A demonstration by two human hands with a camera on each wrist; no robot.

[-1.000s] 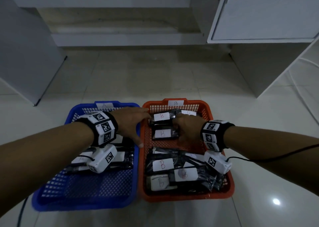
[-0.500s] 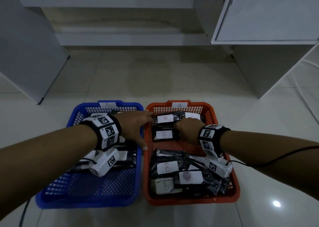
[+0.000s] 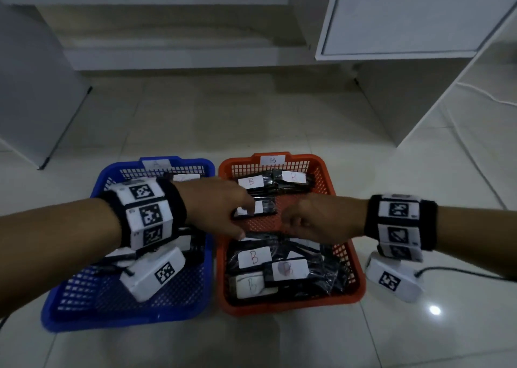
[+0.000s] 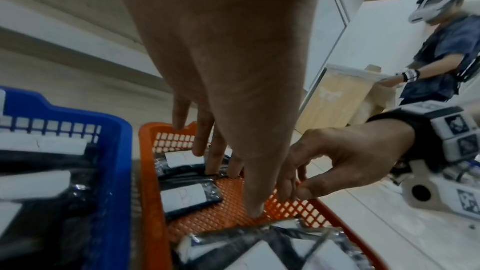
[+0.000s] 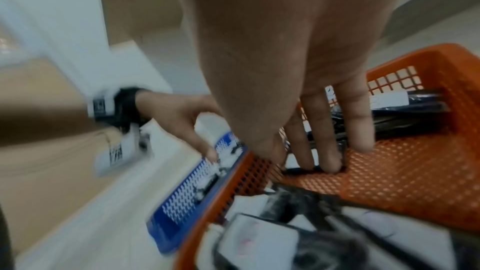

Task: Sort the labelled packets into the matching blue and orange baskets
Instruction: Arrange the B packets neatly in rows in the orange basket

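A blue basket (image 3: 126, 316) tagged A and an orange basket (image 3: 291, 306) tagged B stand side by side on the floor. Black packets with white B labels lie in the orange one: two at the back, one in the middle (image 3: 267, 206), a heap at the front (image 3: 254, 257). My left hand (image 3: 218, 208) reaches across, its straight fingers (image 4: 215, 163) down on the middle and back packets. My right hand (image 3: 316, 219) hovers just right of the middle packet, fingers loosely curled, tips (image 5: 332, 163) at its edge, gripping nothing. My left arm hides most of the blue basket's packets.
A white cabinet door (image 3: 405, 18) hangs open at the upper right, and a grey panel (image 3: 33, 88) stands at the left. A white cable (image 3: 481, 96) runs along the floor on the right. Another person (image 4: 446, 48) stands by a cardboard box (image 4: 337, 100).
My left hand has slid right from the baskets' shared edge onto the middle packet. My right hand has drawn back to the right, off that packet.
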